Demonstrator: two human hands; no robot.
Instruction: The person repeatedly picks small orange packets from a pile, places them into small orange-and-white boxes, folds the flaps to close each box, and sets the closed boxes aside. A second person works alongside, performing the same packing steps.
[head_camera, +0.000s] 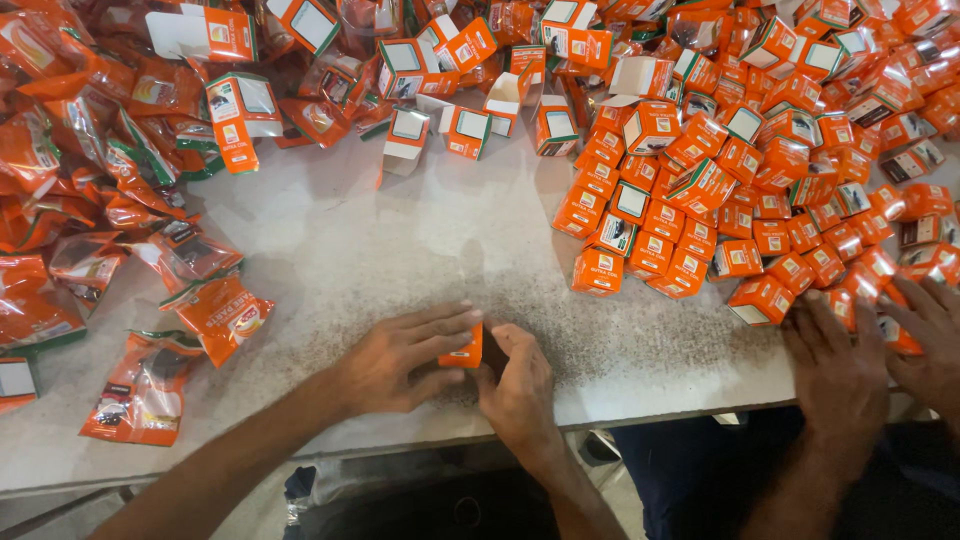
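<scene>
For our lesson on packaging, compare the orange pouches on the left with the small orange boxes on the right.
The pouches are flat, crinkled and glossy with clear windows; the boxes are stiff cubes. The pouches lie scattered loose; the boxes sit packed close together. Both are orange and rest on the grey table.

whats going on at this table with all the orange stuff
A person's left hand and right hand together hold one small orange box at the near edge of the pale table. Orange pouches lie heaped on the left, and closed orange boxes are piled on the right. A second person's hands rest among those boxes at the right.
</scene>
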